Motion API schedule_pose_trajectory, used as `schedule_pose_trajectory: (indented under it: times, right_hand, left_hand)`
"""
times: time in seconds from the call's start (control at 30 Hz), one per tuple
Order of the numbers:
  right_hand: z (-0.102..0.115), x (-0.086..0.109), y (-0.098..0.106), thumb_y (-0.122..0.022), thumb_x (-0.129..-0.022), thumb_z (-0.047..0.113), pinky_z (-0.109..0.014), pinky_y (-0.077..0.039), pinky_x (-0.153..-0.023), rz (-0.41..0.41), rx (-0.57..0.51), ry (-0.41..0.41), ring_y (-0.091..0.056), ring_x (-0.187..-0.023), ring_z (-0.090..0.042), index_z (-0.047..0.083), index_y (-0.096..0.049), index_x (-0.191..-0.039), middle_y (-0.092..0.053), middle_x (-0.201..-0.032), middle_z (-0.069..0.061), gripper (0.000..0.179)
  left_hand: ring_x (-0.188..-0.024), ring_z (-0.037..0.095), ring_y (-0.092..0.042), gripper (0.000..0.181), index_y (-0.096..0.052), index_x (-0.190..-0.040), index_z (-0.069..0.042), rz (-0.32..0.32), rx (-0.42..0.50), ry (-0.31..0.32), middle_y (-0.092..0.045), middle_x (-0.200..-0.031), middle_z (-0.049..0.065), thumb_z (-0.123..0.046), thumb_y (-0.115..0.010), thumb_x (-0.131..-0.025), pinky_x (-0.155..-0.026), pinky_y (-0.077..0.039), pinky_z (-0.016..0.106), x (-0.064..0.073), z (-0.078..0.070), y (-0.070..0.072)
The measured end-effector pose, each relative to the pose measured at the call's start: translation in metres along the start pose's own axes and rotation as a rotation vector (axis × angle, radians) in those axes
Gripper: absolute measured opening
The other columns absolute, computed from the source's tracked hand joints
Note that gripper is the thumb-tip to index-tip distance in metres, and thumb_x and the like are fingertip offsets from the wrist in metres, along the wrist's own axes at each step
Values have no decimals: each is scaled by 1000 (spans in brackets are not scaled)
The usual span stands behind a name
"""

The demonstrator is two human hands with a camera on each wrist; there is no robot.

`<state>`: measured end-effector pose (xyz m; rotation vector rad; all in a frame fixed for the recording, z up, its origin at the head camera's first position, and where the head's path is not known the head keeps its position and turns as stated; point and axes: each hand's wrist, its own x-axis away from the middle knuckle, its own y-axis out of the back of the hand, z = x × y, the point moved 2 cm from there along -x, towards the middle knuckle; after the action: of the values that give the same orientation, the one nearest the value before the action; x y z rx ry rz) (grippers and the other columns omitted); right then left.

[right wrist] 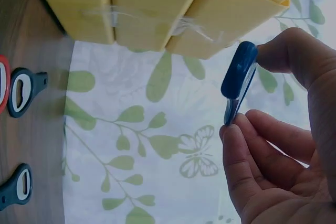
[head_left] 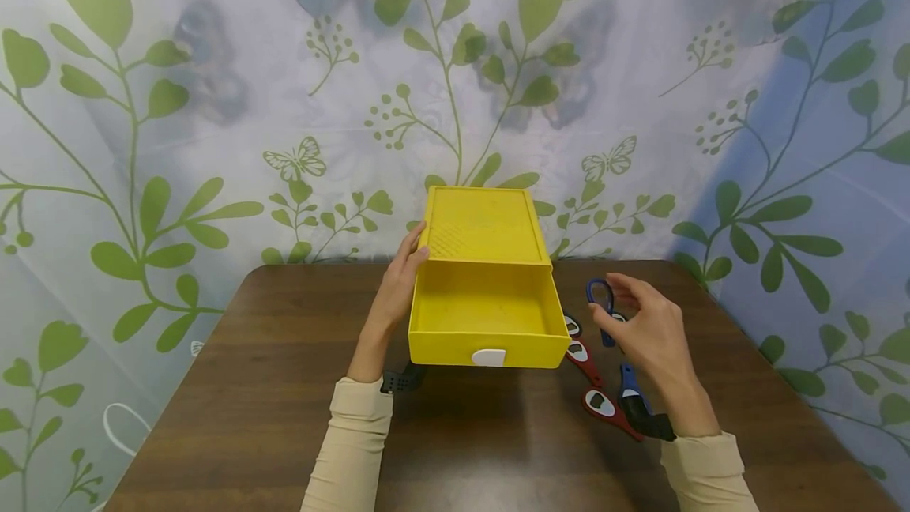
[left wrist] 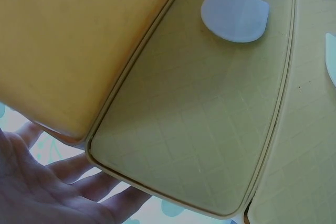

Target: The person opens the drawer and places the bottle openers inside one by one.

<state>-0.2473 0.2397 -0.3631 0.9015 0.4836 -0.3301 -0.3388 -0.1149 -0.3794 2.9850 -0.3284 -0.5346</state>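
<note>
A yellow drawer unit (head_left: 486,224) stands on the table with its top drawer (head_left: 434,348) pulled out. That drawer shows a bare floor and a white handle tab (head_left: 489,357). My left hand (head_left: 396,291) rests against the unit's left side, thumb near the top edge; its fingers look fairly straight in the left wrist view. To the right of the drawer, my right hand (head_left: 650,330) pinches a blue bottle opener (right wrist: 239,72) between thumb and fingertips, above the table. The right wrist view shows this opener nearly edge-on.
Several more openers lie on the table right of the unit, among them a red one (head_left: 600,403), another red one (head_left: 579,352) and a blue one (head_left: 629,382). The wooden table (head_left: 284,370) meets a leaf-patterned cloth backdrop (head_left: 249,141) behind.
</note>
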Motion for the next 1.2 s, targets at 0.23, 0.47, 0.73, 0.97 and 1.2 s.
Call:
schedule_pose_trajectory:
  times: [0.23, 0.47, 0.73, 0.97, 1.2]
  right_hand:
    - [10, 0, 4, -84, -86, 20, -41, -54, -93, -46, -5, 23, -69, -107, -35, 4, -67, -134, -70, -124, -16, 54]
    - [23, 0, 8, -86, -84, 18, -3, -33, -91, -111, -42, 69, -69, -103, -29, 9, -70, -133, -71, -124, -12, 52]
    - [40, -1, 9, -86, -84, 18, -8, -38, -92, -138, -99, 59, -68, -104, -28, 12, -71, -132, -71, -124, -9, 51]
    - [53, -2, 8, -86, -84, 18, -10, -41, -93, -151, -144, 27, -68, -104, -26, 14, -72, -132, -72, -125, -6, 50]
    - [60, -4, 6, -86, -85, 16, -6, -43, -93, -162, -211, 18, -65, -102, -5, 14, -72, -133, -72, -125, -5, 50]
  left_hand:
    - [-145, 35, -42, 57, -24, -165, -30, 6, 7, 0, -26, -168, 7, -42, -39, -112, -114, -37, 61, -1, 0, 2]
    - [-146, 34, -40, 57, -24, -165, -31, 0, 3, -5, -26, -168, 7, -43, -40, -111, -116, -35, 60, 0, -1, 2]
    - [-147, 34, -39, 58, -24, -165, -31, 2, 9, 11, -24, -169, 6, -43, -40, -111, -116, -35, 60, 0, 1, 3]
    - [-148, 35, -38, 58, -23, -165, -30, 20, 16, -1, -23, -170, 6, -43, -39, -111, -116, -35, 61, -1, 2, 2]
    - [-147, 34, -40, 57, -23, -165, -31, 18, 16, -6, -24, -169, 5, -43, -39, -112, -115, -36, 60, -2, 3, 1]
